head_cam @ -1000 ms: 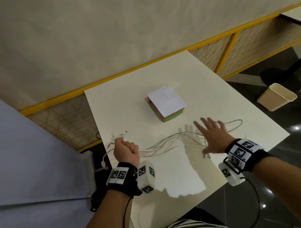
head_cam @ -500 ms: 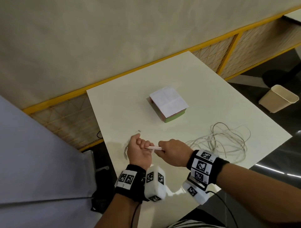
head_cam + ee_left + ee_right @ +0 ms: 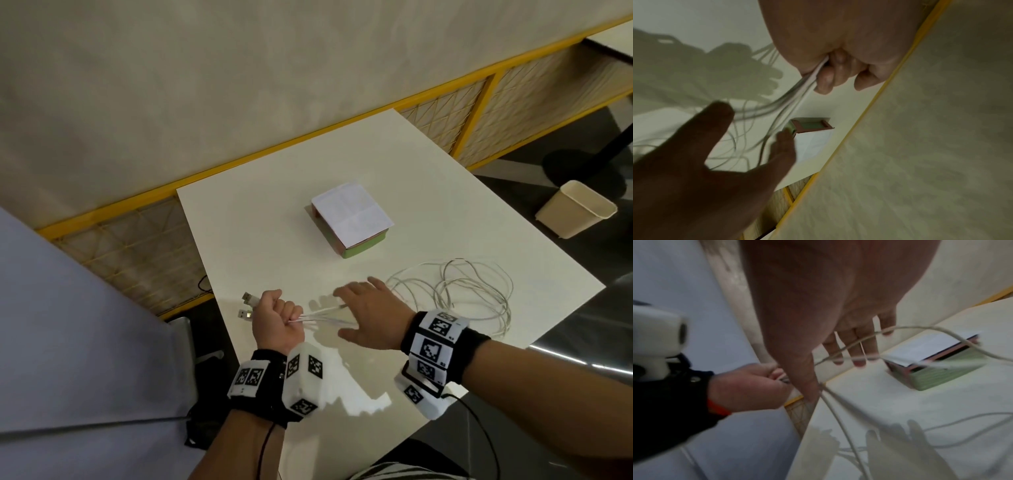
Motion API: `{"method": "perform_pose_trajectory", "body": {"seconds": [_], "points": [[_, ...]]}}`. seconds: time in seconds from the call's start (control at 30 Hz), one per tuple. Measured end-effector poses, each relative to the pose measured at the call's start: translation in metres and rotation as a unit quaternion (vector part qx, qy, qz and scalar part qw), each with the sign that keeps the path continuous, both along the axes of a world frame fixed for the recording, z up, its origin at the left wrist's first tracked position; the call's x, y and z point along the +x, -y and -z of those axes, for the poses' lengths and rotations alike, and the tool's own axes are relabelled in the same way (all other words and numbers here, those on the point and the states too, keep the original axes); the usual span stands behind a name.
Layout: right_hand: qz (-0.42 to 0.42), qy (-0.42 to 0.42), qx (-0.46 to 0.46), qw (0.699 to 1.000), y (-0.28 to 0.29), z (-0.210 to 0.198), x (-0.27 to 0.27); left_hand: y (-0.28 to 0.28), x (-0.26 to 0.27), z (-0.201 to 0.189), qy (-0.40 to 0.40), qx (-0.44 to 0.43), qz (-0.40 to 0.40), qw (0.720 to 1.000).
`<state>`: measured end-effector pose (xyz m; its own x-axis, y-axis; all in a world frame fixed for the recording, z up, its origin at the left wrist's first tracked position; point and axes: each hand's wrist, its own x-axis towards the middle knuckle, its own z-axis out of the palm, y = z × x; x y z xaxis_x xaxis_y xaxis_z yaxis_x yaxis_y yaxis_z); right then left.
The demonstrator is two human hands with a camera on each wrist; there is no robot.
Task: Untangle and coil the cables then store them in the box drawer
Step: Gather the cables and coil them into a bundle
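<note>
Head view | left hand (image 3: 278, 322) grips cables (image 3: 452, 294) | right hand (image 3: 368, 313) spread

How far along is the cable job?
Early. Done: plug ends gathered in the left hand, which grips the cables in a fist. In hand: right hand is open, fingers spread over the strands; the rest lies in loose loops on the table. Left: coiling and storing in the box.

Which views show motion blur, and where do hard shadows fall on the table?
Head view: the right hand smears slightly at its fingers; crisp shadows of both wrists lie on the table. Left wrist view: the right hand is dark and blurred, with a hand shadow upper left. Right wrist view: the cables and box streak; finger shadows fall below.
</note>
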<state>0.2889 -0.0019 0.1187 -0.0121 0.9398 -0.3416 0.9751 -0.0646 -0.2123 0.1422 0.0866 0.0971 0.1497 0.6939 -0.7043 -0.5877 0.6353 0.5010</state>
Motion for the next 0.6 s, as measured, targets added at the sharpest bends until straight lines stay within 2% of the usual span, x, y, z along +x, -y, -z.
{"method": "perform_pose_trajectory", "body": {"seconds": [0.1,0.17,0.27,0.33,0.4,0.5,0.53,0.6], "points": [[-0.026,-0.037,0.022,0.999,-0.008,0.001,-0.025,0.005,0.008,-0.004,0.011,-0.002,-0.008,1.000],[-0.009,-0.077,0.013,0.997,-0.015,0.009,-0.035,0.008,0.012,-0.007,0.023,-0.003,-0.006,1.000],[0.068,-0.214,-0.035,0.974,-0.020,0.008,-0.030,0.006,0.010,-0.008,0.032,-0.007,-0.011,0.999],[0.068,-0.261,-0.067,0.961,-0.021,0.003,-0.026,0.004,0.006,-0.007,0.042,-0.019,-0.005,0.999],[0.049,-0.238,-0.064,0.968,-0.023,-0.003,-0.024,0.004,0.000,-0.004,0.051,-0.022,0.023,0.998],[0.039,-0.150,-0.045,0.987,-0.027,-0.015,-0.020,0.002,-0.011,0.004,0.042,-0.028,0.098,0.994],[0.040,-0.134,-0.048,0.989,-0.028,-0.020,-0.017,-0.001,-0.016,0.007,0.026,-0.032,0.119,0.992],[0.028,-0.116,-0.060,0.991,-0.030,-0.031,-0.010,-0.006,-0.026,0.013,-0.063,-0.013,0.155,0.986]]}}
